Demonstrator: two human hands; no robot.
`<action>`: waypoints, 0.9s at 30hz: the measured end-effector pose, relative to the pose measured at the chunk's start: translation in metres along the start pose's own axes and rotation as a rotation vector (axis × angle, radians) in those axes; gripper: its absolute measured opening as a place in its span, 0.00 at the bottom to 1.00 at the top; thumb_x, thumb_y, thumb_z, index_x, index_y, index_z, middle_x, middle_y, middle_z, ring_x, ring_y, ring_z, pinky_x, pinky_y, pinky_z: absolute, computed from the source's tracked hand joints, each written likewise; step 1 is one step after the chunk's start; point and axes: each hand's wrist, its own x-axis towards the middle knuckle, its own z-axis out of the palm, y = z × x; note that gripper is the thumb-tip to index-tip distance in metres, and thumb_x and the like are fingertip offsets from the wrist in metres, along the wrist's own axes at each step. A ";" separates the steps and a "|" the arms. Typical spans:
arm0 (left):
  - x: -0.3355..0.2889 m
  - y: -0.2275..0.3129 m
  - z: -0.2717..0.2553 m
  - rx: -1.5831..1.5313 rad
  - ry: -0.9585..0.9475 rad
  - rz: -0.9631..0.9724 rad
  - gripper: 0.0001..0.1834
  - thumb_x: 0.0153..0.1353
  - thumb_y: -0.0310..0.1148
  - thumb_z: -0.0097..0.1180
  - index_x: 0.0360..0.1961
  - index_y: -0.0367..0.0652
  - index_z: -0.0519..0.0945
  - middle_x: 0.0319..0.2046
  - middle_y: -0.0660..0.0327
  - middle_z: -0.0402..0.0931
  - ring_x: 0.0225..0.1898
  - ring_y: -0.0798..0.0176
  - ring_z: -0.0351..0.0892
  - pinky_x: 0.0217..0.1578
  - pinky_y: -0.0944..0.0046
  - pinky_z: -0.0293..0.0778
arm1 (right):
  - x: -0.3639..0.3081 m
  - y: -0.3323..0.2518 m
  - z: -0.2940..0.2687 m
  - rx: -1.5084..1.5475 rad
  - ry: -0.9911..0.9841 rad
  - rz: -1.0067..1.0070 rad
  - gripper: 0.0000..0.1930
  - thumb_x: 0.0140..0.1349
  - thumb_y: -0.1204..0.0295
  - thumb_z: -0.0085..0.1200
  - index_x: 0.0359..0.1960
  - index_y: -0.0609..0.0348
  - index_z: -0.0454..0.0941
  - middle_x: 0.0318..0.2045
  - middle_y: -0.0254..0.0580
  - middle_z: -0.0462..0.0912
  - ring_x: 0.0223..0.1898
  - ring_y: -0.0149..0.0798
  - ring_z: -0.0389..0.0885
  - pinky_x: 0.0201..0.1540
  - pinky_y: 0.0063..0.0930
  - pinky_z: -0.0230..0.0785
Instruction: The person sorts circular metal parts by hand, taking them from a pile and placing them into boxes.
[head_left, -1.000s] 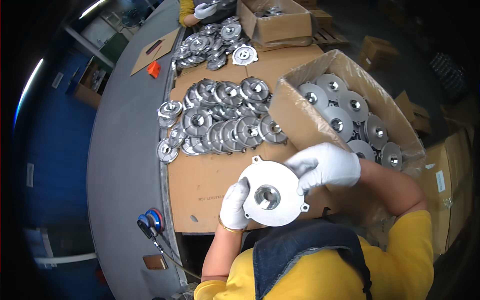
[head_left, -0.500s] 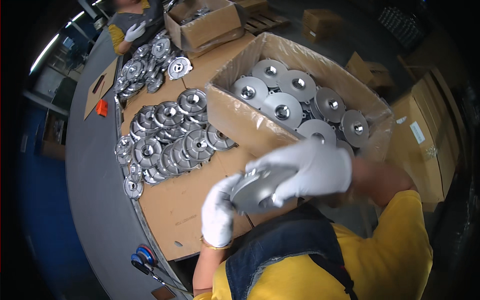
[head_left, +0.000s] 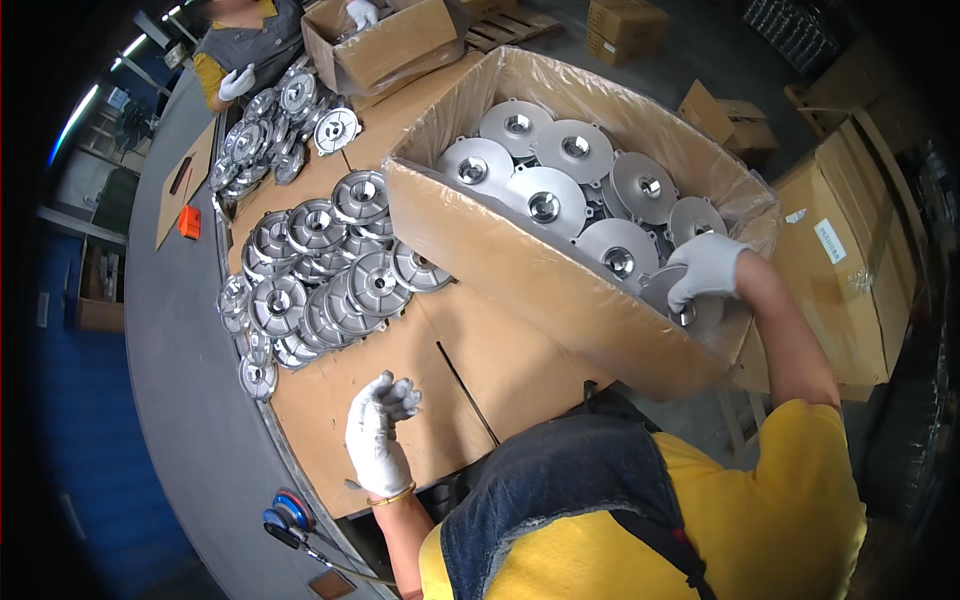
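Now the round grey cast-metal disc (head_left: 690, 300) has left the table: the white-gloved right hand (head_left: 708, 268) grips it inside the plastic-lined cardboard box (head_left: 520, 270) at right (among others), while the gloved left hand (head_left: 378, 432) hovers empty, fingers loosely curled, lower left.

A co-worker (head_left: 235, 40) in white gloves by a small carton (head_left: 385, 45), an orange cutter (head_left: 189, 221) nearby
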 end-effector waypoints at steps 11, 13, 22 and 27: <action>-0.005 -0.011 0.006 0.023 -0.012 -0.045 0.24 0.66 0.43 0.46 0.52 0.31 0.72 0.39 0.51 0.79 0.36 0.59 0.80 0.40 0.62 0.74 | 0.025 0.013 0.018 0.482 0.128 -0.237 0.31 0.43 0.62 0.64 0.51 0.60 0.74 0.40 0.46 0.82 0.42 0.41 0.81 0.48 0.30 0.71; -0.006 -0.011 0.008 0.022 -0.005 -0.051 0.24 0.66 0.43 0.46 0.52 0.31 0.72 0.39 0.51 0.79 0.36 0.60 0.80 0.39 0.63 0.74 | 0.020 -0.003 0.017 0.454 0.296 -0.246 0.30 0.46 0.64 0.62 0.53 0.61 0.72 0.39 0.43 0.83 0.42 0.37 0.81 0.48 0.28 0.71; -0.014 -0.015 0.001 0.005 -0.007 -0.067 0.23 0.66 0.42 0.46 0.52 0.32 0.72 0.39 0.52 0.79 0.36 0.59 0.80 0.39 0.62 0.74 | 0.029 -0.012 0.033 -0.371 0.542 -0.540 0.26 0.47 0.63 0.57 0.53 0.41 0.76 0.62 0.51 0.65 0.56 0.49 0.72 0.57 0.35 0.65; -0.020 -0.018 0.002 -0.039 -0.011 -0.071 0.23 0.67 0.41 0.45 0.52 0.32 0.72 0.40 0.52 0.79 0.36 0.59 0.80 0.40 0.62 0.73 | 0.042 -0.025 0.012 -0.195 0.359 -0.439 0.16 0.51 0.58 0.53 0.40 0.45 0.83 0.54 0.49 0.74 0.43 0.49 0.78 0.48 0.39 0.70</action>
